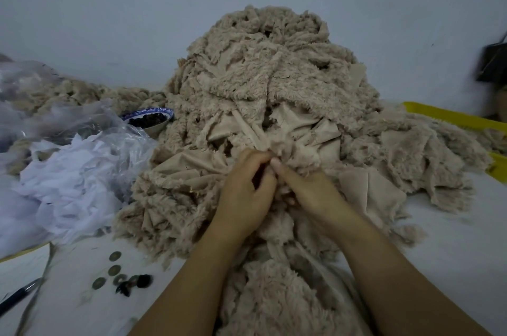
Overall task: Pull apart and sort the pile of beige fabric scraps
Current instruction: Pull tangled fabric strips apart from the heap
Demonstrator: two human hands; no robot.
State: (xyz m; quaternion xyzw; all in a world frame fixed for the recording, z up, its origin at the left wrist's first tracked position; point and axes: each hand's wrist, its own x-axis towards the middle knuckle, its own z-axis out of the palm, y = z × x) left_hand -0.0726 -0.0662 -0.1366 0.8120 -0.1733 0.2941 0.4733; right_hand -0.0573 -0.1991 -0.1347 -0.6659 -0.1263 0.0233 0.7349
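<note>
The left hand (247, 190) pinched a scrap (277, 152) between thumb and curled forefinger, a narrow, closed grip. The right hand (310, 193) met it fingertip to fingertip; one digit lay straight toward the pinch and the others were curled down into the fur, so it seemed to hold the same scrap, though those fingers were partly buried.

Both hands sat at the front foot of the pile (274, 75), equally near the scrap. The rest of the heap rose beyond the grip toward the table's far edge and the wall. A strip of smooth backing ran away from the pinch, up and slightly left, so a pull back toward the near edge would likely draw it out lengthwise. More fur trailed between the forearms to the near edge.

There was one big pile, still largely unsorted, with a low spread of beige fur at the far left. On the table (452, 239) lay one bowl (153, 127) of dark bits touching the pile's left side, crumpled plastic (68, 121), and a heap of white scraps (68, 184). About five coins (114, 270) lay near the near left corner beside a pen (16, 297). A yellow tray (452, 116) showed at the right edge.
</note>
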